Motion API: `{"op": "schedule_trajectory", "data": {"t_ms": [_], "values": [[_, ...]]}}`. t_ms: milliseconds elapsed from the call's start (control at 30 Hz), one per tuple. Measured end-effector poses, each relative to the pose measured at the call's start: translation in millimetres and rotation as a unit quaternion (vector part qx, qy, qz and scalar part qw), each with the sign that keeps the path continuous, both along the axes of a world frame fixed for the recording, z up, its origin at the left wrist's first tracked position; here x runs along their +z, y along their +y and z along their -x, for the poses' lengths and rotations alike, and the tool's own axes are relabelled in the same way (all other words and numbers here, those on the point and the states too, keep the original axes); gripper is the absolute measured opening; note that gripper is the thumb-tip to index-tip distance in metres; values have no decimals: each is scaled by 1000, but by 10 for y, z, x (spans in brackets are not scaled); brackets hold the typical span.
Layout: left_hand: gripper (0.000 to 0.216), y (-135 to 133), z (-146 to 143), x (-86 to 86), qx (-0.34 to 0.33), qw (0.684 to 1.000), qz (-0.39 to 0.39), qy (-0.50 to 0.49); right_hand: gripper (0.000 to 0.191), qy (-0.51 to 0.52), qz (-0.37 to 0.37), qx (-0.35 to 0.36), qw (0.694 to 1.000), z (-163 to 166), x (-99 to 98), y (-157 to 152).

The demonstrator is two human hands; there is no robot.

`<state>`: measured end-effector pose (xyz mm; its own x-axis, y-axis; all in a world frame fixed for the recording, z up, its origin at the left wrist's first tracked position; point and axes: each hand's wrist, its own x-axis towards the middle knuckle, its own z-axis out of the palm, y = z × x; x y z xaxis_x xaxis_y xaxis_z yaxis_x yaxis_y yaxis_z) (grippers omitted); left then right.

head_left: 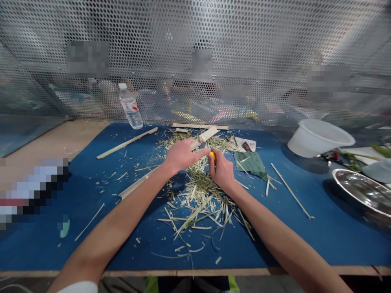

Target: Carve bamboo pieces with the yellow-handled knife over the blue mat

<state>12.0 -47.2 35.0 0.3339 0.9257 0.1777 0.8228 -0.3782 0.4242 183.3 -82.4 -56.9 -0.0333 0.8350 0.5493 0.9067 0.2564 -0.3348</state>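
Note:
Across the middle of the work mat runs a long pale bamboo strip (209, 133), its upper end notched and its lower part passing under my left forearm. My left hand (180, 155) is closed around it. My right hand (221, 170), close beside the left, grips a small yellow-handled tool (212, 155) against the strip. The tool's working end is mostly hidden, so its exact kind is unclear. Both hands are above a heap of bamboo shavings (201, 195). To their right lies a piece of green sandpaper (250, 164).
A water bottle (131, 106) stands by the perforated metal screen (152, 53). Another bamboo strip (126, 143) lies at left, a thin stick (291, 190) at right. A white plastic tub (317, 140) and a steel bowl (363, 195) occupy the right side of the blue mat (122, 248).

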Motion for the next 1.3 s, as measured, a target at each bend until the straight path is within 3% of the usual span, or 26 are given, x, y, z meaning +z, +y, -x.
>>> {"op": "schedule_trajectory", "data": {"t_ms": [267,533,633,867,1067,1300], "values": [[59,52,26,-39,-4,1000,7,20,40,14,7,27,1000,8,-20,-5],[42,199,123,-224,-94,989,93,63,41,-34,69,-8,997,-4,75,25],[40,227,132,-283,-100,986,73,109,37,-18,98,-5,995,-33,122,29],[45,191,106,-434,-72,970,46,226,23,-49,151,18,987,-50,205,-21],[49,171,101,-520,-52,973,43,220,22,-115,261,17,958,50,263,-94],[46,146,80,-494,-50,970,34,236,25,-171,286,-21,943,121,324,-149]]}}
